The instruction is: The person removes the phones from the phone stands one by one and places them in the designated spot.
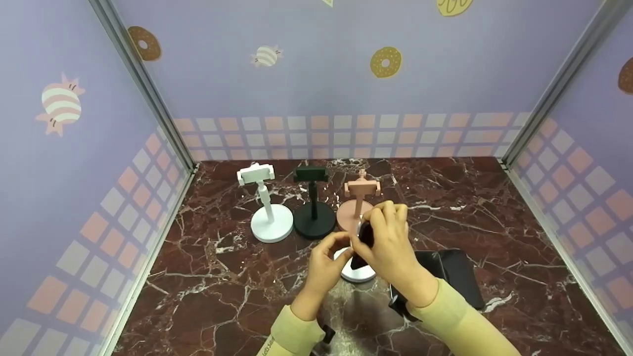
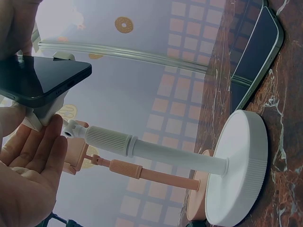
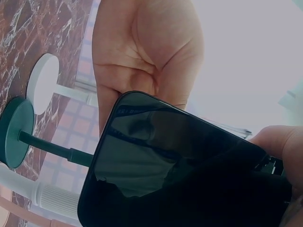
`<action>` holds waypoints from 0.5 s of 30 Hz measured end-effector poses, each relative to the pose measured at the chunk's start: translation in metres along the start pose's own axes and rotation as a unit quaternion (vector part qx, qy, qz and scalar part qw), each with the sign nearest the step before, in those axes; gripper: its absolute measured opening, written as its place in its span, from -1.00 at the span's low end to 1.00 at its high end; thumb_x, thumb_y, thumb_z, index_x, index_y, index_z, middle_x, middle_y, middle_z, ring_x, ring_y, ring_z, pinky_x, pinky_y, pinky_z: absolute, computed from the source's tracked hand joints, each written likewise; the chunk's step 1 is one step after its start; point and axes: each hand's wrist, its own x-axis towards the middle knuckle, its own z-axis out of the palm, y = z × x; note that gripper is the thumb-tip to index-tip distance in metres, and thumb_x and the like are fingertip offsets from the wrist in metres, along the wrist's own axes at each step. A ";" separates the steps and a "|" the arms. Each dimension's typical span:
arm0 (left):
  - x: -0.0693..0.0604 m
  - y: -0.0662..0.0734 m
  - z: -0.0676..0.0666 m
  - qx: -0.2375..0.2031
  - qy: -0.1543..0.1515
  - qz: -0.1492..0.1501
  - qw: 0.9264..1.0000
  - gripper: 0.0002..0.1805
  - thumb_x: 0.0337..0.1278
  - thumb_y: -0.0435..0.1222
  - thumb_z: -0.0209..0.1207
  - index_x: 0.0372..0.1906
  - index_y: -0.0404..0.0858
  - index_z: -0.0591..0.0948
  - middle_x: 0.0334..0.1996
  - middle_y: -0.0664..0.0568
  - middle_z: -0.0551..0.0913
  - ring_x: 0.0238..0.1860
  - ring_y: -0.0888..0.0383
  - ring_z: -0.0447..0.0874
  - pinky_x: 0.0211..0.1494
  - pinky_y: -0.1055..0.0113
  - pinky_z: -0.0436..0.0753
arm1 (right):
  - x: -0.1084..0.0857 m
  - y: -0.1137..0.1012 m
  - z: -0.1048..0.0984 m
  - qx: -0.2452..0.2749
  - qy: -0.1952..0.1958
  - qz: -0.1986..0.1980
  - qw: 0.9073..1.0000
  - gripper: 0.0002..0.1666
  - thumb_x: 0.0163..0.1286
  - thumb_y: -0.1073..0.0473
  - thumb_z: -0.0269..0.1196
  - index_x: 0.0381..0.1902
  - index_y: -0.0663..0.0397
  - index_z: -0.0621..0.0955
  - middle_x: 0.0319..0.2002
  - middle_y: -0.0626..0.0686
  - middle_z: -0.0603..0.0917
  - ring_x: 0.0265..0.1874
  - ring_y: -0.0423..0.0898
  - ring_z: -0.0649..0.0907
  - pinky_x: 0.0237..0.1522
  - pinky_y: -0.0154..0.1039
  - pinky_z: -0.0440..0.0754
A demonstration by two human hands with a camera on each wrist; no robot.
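Observation:
A white phone stand with a round base stands at the middle of the table, its clamp mostly hidden by the hands in the head view. My left hand pinches that clamp between thumb and fingers. A dark smartphone lies against the clamp, and my right hand grips it by its edges. The phone's black screen fills much of the right wrist view, tilted, with the left palm beyond it.
Behind stand a white phone stand, a dark green one and a salmon-pink one, side by side. To the right, partly under the right forearm, lie black phones. Patterned panels enclose the marbled table.

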 end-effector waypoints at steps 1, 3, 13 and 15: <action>0.000 0.000 0.000 0.000 -0.001 -0.001 1.000 -0.71 0.19 -0.55 0.32 -0.01 -0.60 0.62 -0.13 -0.41 0.70 -0.02 0.33 0.68 0.16 0.30 0.72 | 0.000 0.000 0.000 0.000 0.001 -0.001 1.000 -0.53 0.01 0.24 0.52 -0.23 0.17 0.46 -0.20 0.20 0.44 -0.14 0.19 0.33 -0.37 -0.04 0.39; 0.000 0.000 0.000 0.000 -0.003 -0.003 1.000 -0.72 0.19 -0.54 0.32 -0.01 -0.59 0.62 -0.12 -0.41 0.70 -0.02 0.32 0.68 0.16 0.29 0.72 | 0.001 0.000 0.000 -0.001 0.003 -0.002 1.000 -0.52 -0.01 0.25 0.52 -0.24 0.17 0.47 -0.20 0.20 0.44 -0.14 0.19 0.33 -0.37 -0.05 0.40; 0.000 0.002 0.000 0.002 -0.004 -0.008 1.000 -0.73 0.21 -0.54 0.31 -0.01 -0.57 0.63 -0.11 -0.39 0.70 -0.01 0.33 0.68 0.15 0.26 0.73 | 0.003 0.002 -0.002 -0.001 0.011 -0.011 1.000 -0.52 -0.02 0.27 0.52 -0.25 0.18 0.46 -0.22 0.21 0.44 -0.17 0.18 0.32 -0.33 -0.06 0.37; 0.000 0.001 0.000 0.003 -0.002 -0.003 1.000 -0.73 0.21 -0.54 0.31 -0.01 -0.58 0.63 -0.12 -0.39 0.70 -0.01 0.34 0.68 0.14 0.25 0.73 | 0.003 0.002 -0.003 -0.001 0.015 -0.015 1.000 -0.54 0.01 0.26 0.51 -0.25 0.19 0.46 -0.23 0.21 0.43 -0.19 0.17 0.31 -0.33 -0.08 0.34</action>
